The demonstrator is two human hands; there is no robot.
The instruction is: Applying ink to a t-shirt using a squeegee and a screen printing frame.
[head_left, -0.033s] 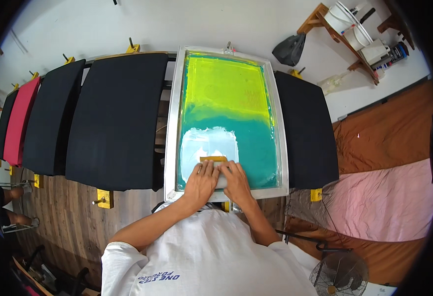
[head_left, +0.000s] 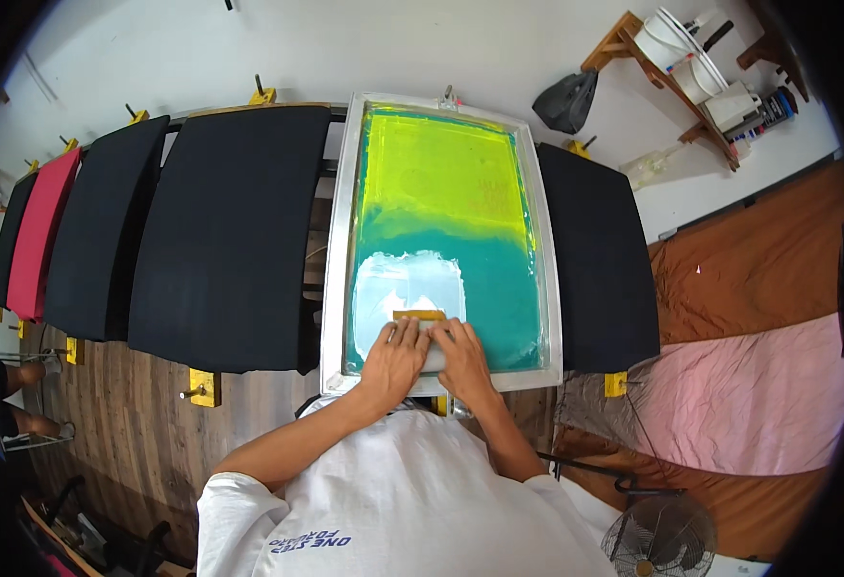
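Note:
My left hand [head_left: 393,365] and my right hand [head_left: 462,361] are closed side by side on a squeegee [head_left: 419,315] with an ochre blade, near the lower edge of a screen-printing screen [head_left: 338,240]. The screen has a silver frame and a teal surface, with yellow-green [head_left: 436,159] across its upper part. White ink [head_left: 409,277] lies in a pale square at lower left, around the squeegee. The squeegee's lower part is largely hidden by my fingers.
Black padded boards [head_left: 220,231] and a pink one [head_left: 42,236] flank the screen, another black one [head_left: 595,260] at right. A wooden shelf [head_left: 633,53] holds buckets. A fan [head_left: 657,539] stands at lower right. Another person's legs [head_left: 28,380] show at far left.
The squeegee and both my hands have shifted a few pixels down toward my body and slightly to the right.

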